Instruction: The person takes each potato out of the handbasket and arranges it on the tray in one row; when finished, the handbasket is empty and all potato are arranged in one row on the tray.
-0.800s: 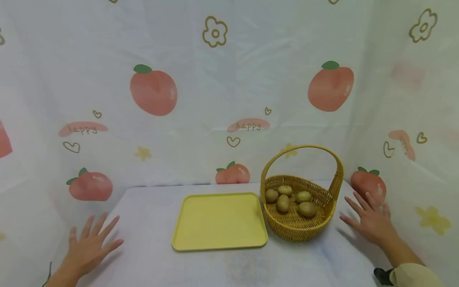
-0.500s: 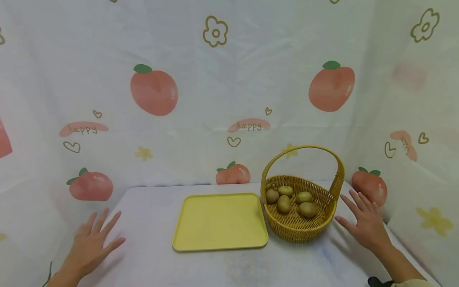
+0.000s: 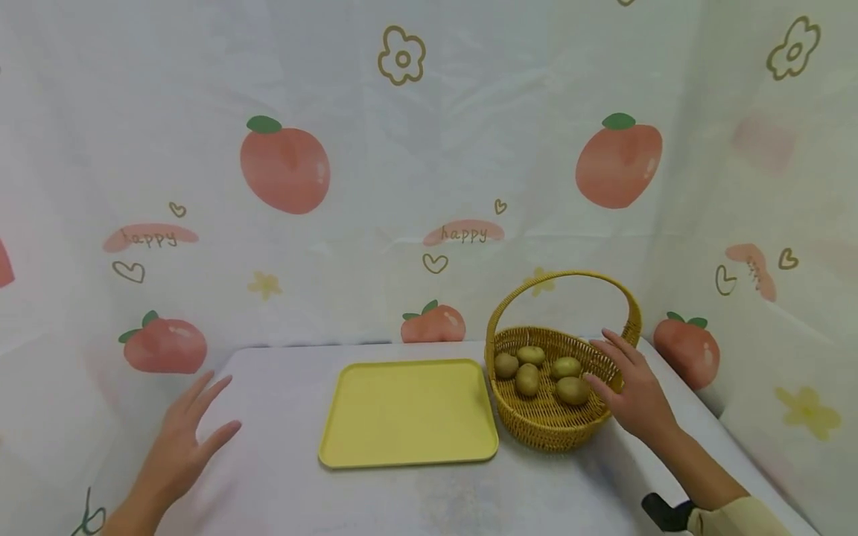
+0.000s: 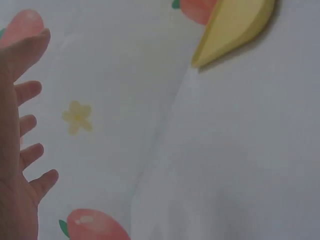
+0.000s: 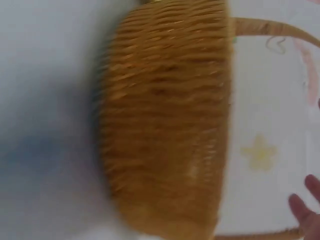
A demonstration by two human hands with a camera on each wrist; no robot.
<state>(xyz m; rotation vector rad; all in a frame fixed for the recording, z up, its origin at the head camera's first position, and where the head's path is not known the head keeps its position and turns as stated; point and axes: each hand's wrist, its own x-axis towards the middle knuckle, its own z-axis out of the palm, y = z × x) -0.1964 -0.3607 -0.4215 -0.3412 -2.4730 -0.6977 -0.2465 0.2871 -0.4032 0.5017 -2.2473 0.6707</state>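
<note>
At the table's right side stands a wicker basket (image 3: 553, 435) with a tall arched handle, seen close and blurred in the right wrist view. Several potatoes (image 3: 573, 391) lie inside it. My right hand (image 3: 637, 394) hovers over the basket's right rim, fingers spread and holding nothing, its fingertips pointing in toward the potatoes. To the left of the basket lies a yellow tray (image 3: 409, 413) with nothing on it. My left hand (image 3: 177, 443) is held over the table's left part, apart from the tray, with fingers relaxed and nothing in them.
A white table (image 3: 281, 484) bears the basket and tray, which sit close side by side. A white curtain (image 3: 375, 171) printed with peaches and flowers surrounds the table at the back and both sides. The basket's handle (image 3: 566, 274) arches high above its rim.
My right hand has moved left, from beside the basket to over its right rim. The left hand has shifted slightly up and right. Basket, potatoes and tray stay in place.
</note>
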